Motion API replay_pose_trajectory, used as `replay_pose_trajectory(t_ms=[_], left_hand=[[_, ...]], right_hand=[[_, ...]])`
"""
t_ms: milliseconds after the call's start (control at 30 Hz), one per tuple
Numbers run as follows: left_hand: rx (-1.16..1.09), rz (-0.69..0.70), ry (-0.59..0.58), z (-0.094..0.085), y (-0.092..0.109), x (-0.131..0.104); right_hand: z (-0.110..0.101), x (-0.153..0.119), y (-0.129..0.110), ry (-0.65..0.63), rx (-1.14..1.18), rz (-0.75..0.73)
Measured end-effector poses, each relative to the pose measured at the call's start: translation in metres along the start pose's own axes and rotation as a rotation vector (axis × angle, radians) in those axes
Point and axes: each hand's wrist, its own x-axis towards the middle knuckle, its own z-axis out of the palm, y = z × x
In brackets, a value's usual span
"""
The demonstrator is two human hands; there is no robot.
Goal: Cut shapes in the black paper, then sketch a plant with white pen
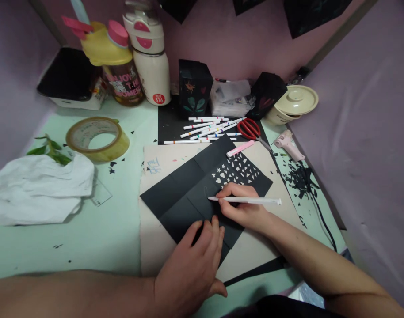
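Creased black card (182, 183) lies slantwise on a beige board (155, 256). Small stars, hearts, triangles and other shapes are cut through its upper right part, with the pale board showing through. In my right hand (243, 203) is a slim white pen (255, 200), its tip touching the card beside a faint drawn outline (206, 191). My left hand (197, 256) rests on the lower part of the card, palm down with the fingers stretched out, holding nothing. Across the card's upper edge lies a pink-handled cutter (241, 148).
Behind the card are white markers (208, 128), red-handled scissors (249, 129) and black paper boxes (194, 88). Bottles (152, 75) stand back left, above a tape roll (97, 139) and white cloth (39, 190). A pink glue gun (290, 145) and black scraps (299, 181) lie right.
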Motion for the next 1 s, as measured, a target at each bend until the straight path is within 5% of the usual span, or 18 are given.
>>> replay_pose_trajectory(t_ms=[1000], left_hand=[[-0.011, 0.023, -0.011, 0.0039, -0.0006, 0.0015]], right_hand=[[0.0053, -0.0094, 0.0060, 0.132, -0.072, 0.009]])
